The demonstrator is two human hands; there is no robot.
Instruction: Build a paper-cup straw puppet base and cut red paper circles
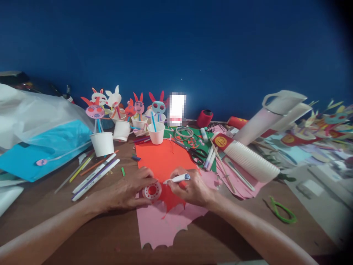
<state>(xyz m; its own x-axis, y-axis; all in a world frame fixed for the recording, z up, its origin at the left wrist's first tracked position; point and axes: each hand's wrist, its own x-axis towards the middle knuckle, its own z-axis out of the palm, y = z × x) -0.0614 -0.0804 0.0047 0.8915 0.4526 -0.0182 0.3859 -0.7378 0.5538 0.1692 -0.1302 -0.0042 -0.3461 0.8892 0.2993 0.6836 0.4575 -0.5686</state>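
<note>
My left hand is grasping a small white ring, probably plastic or a card core, from its left side, thumb bearing on the near edge and fingers on the far edge. The ring is lying flat near the lower end of a bright red-orange sheet of paper on the brown wooden worktop; a pale pink sheet of paper with scalloped edges is showing beneath. My right hand is closing in a pen grip on a slim white marker with a blue rear end, its tip pointing left, just beside the ring; whether it is touching the paper I cannot tell. Handling, my estimate: the ring is likely being light and stiff, prone to sliding on smooth paper, so the outer rim, pinched on opposite sides, is offering the best hold. The marker is probably asking only a light grip low on the barrel; the sheet is presumably being thin, easily creased, and weakest along its cut edge. Appearance: the ring is showing red through its round centre and small reddish spots around its band; the red-orange sheet is ending in jagged points.
</note>
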